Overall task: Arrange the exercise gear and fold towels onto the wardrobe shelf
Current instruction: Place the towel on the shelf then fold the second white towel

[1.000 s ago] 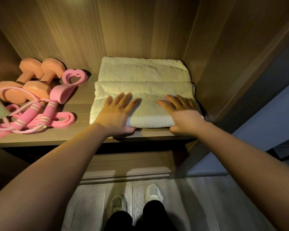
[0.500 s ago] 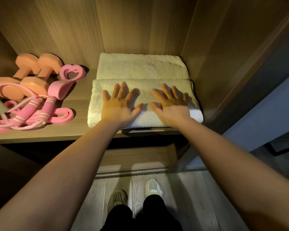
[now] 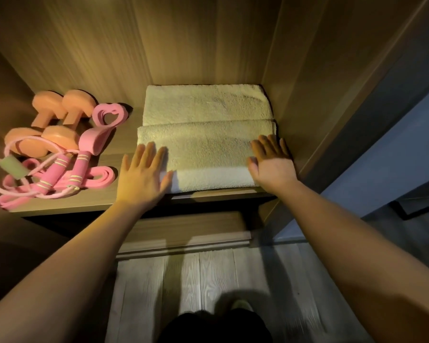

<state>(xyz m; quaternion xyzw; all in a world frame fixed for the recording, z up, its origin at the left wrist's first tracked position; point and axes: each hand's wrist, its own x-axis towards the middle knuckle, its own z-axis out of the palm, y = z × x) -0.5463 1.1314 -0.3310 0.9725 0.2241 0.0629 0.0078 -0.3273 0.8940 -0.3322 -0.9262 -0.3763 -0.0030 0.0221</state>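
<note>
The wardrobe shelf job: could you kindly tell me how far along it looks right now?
Done: the dumbbells, jump rope and resistance band lie grouped left on the shelf; the rear towel lies folded at the back right. In hand: the left hand and right hand lie flat at the two ends of the front towel. Left: seemingly only squaring that towel.

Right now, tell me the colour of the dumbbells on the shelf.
The dumbbells are orange, seen best in the head view.

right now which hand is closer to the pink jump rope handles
Left. The left hand lies at the left end of the front towel, right of the jump rope handles; the right hand is at its right end, farther off.
</note>
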